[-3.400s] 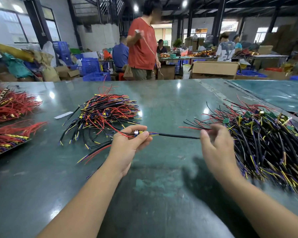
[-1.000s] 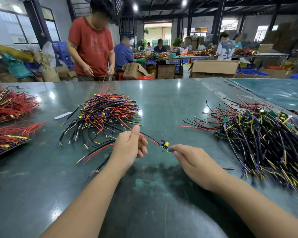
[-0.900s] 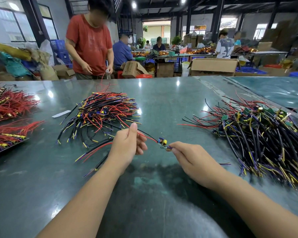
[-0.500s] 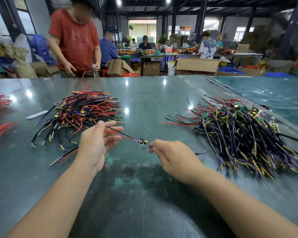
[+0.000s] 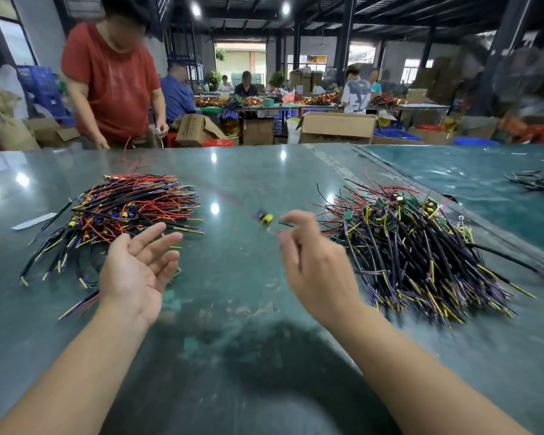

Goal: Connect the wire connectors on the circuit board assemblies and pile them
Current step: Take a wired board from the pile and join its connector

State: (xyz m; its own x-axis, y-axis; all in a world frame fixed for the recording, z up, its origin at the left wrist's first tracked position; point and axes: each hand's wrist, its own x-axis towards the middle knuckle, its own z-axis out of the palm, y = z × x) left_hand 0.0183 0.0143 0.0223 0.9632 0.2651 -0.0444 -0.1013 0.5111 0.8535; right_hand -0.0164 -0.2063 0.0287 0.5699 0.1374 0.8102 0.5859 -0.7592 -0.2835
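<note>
My left hand (image 5: 139,268) lies open, palm up, above the table and holds nothing. It hovers at the near edge of the left pile of wired assemblies (image 5: 132,208), which has red, black and yellow leads. My right hand (image 5: 311,265) has its fingers curled and pinches the short black lead of one circuit board assembly (image 5: 266,218). That assembly has a small board with a yellow capacitor; it is blurred and hangs in the air just left of my fingertips. A larger pile of assemblies (image 5: 405,246) lies to the right of my right hand.
The green table top (image 5: 233,309) is glossy. A person in a red shirt (image 5: 113,83) stands at its far edge, handling wire. A white strip (image 5: 33,221) lies at the left. More wires (image 5: 540,180) lie on the neighbouring table, with cardboard boxes (image 5: 336,127) behind.
My left hand has let go of the red wire and turned palm up. My right hand has lifted the assembly, which now swings blurred. The view has shifted right.
</note>
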